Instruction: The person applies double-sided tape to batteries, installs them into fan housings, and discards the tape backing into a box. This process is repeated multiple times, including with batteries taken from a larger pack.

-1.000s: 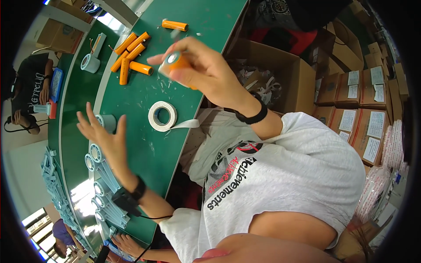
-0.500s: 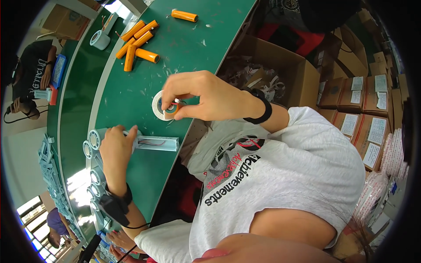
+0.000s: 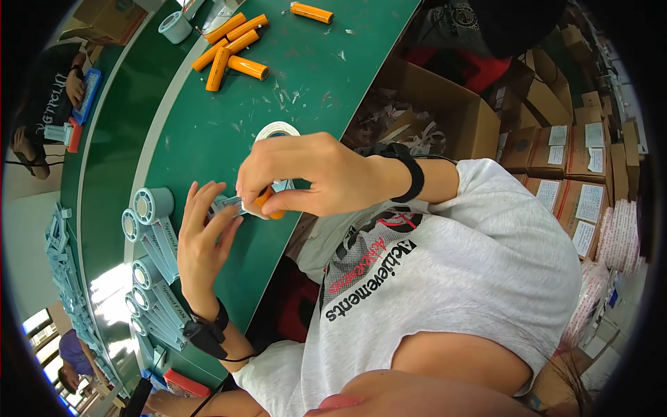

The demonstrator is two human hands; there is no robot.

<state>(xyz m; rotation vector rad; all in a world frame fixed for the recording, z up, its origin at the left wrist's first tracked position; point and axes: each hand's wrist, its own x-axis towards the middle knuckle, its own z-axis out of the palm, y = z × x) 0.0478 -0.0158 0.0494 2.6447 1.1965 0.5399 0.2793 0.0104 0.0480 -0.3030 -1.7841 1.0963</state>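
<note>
My right hand (image 3: 306, 174) pinches an orange cylindrical battery (image 3: 267, 203) with a whitish end, between thumb and fingers. Just beside it, my left hand (image 3: 203, 243) has thumb and fingertips on a light-blue fan handle (image 3: 231, 204), an open trough-shaped piece. The battery is held over or against the handle; my right hand hides most of the contact and whether the battery is inside. A white tape roll (image 3: 278, 130) lies on the green table, partly behind my right hand.
Several orange batteries (image 3: 238, 52) lie in a cluster at the top, with a single battery (image 3: 312, 12) apart. Several light-blue fans (image 3: 154, 205) line the table's left side. A cardboard box (image 3: 479, 132) of scraps stands beyond the table edge. Another person's hand (image 3: 74, 87) is at upper left.
My right hand has brought the battery from beside the tape roll to my left hand. My left hand has shifted from the fan's head end to the handle. The whole view has also shifted slightly.
</note>
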